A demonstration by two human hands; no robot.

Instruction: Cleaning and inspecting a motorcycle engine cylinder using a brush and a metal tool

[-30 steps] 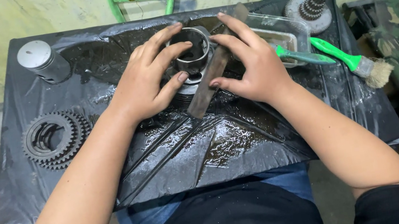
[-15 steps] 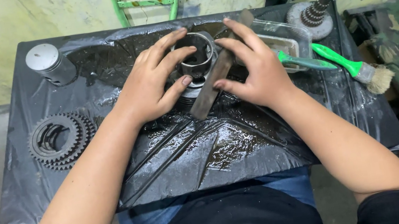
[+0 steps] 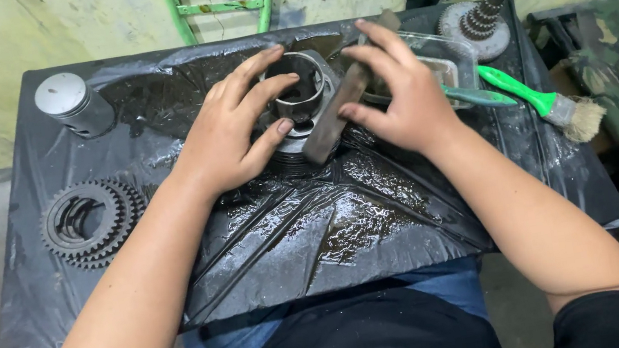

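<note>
With the left hand [image 3: 233,132] gripping the ringed metal cylinder [image 3: 300,97] at the back-centre of the black plastic sheet [image 3: 320,238], the right hand [image 3: 405,97], closed on the flat bar [image 3: 337,116], probably should press evenly.

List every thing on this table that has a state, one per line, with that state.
left hand: gripping the metal cylinder, which stands upright
right hand: pressing a flat bar against the cylinder, tilted
piston: lying apart, untouched
gears: stacked flat
brush: lying down
geared shaft: lying at the table's edge
plastic sheet: wet, wrinkled
</note>
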